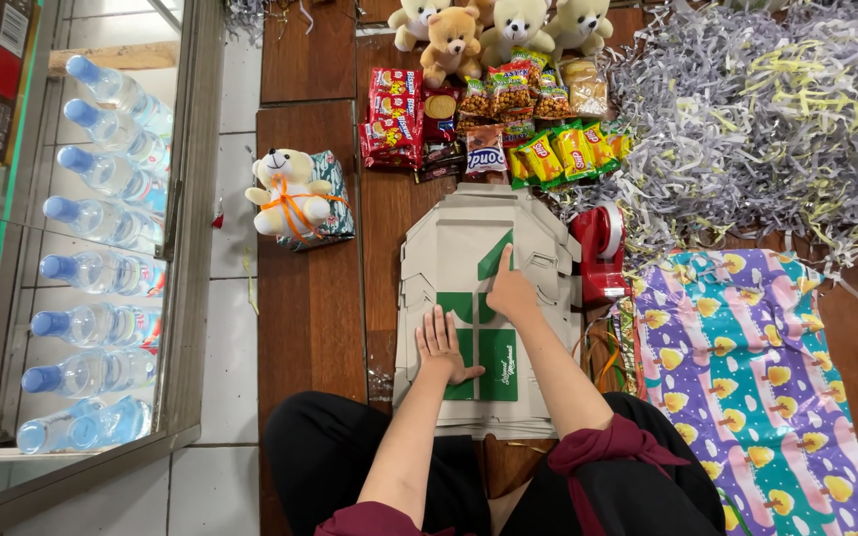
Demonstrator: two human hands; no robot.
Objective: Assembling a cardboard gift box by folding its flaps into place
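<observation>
At centre frame, the flat cardboard box is being pressed down on the wooden floor. The left hand lies spread and open on it; the right hand points, index extended, gripping nothing. Folding up the panels seems next, calling for a lifted edge.

The person wore a dark maroon top, its sleeves pushed up and bunched in thick folds above the elbows, so that both forearms were bare. Black trousers covered the thighs and knees, plain and without pattern. The left hand and the right hand were bare, with no gloves; no ring or watch could be made out.
</observation>
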